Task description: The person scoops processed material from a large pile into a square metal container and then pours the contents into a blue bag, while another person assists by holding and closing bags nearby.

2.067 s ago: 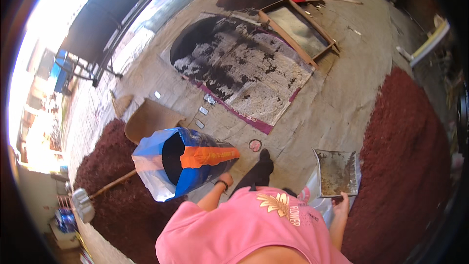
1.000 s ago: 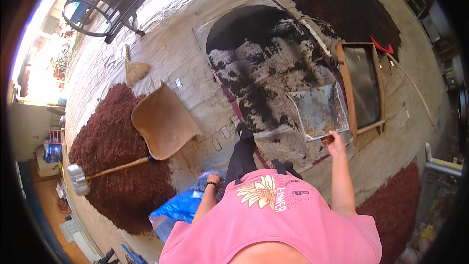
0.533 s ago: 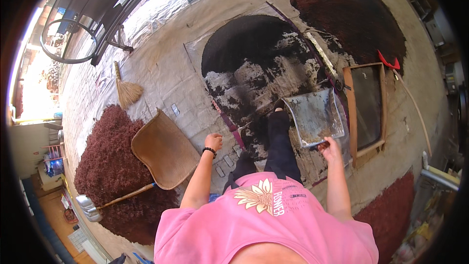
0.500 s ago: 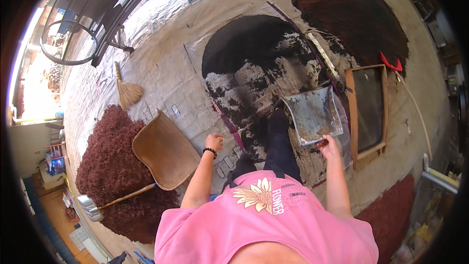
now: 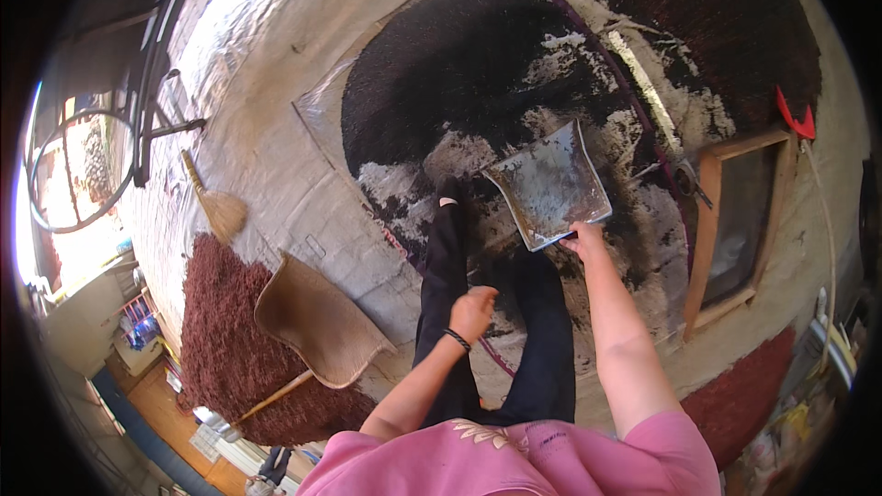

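My right hand grips the near edge of a grey metal scoop pan with upturned sides, its inside smeared dark. The pan is held over the ground sheet, in front of my right leg. A broad round heap of fine black material lies beyond it, with patchy black residue on the near side. Over my legs, my left hand has its fingers curled in and no object visible in them; a dark bracelet circles that wrist. My left foot stands on the blackened sheet.
At left lie a straw broom, a brown scoop-shaped basket and a reddish-brown heap with a long-handled shovel. At right are a wood-framed screen, a red-headed tool and another dark heap.
I have moved forward, and my left foot now stands on the blackened sheet. My left hand has swung inward over my legs. The pan, still in my right hand, has turned slightly.
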The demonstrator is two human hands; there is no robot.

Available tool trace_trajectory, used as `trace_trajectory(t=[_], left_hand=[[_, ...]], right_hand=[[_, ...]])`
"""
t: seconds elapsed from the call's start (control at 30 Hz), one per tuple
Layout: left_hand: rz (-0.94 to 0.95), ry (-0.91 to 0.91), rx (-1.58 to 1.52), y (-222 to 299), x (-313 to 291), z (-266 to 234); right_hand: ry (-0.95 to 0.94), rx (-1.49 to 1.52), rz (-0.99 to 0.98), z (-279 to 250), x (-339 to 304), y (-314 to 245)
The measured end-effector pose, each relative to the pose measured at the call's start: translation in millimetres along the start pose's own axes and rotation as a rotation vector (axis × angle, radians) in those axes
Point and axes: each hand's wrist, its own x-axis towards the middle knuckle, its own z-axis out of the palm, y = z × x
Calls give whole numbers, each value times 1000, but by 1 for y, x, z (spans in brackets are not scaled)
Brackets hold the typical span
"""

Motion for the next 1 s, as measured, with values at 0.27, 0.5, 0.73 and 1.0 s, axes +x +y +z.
trace_trajectory(t=[0.27, 0.5, 0.73, 1.0], left_hand=[[50, -333, -26, -52, 139, 50], [-99, -289, -115, -56, 187, 9], [-247, -188, -247, -63, 216, -23], [-231, -193, -280, -62, 225, -30]], right_hand=[[79, -61, 104, 35, 175, 30], [-36, 3, 57, 123, 241, 10], [-48, 111, 58, 281, 301, -29], [-158, 161, -85, 283, 299, -22]])
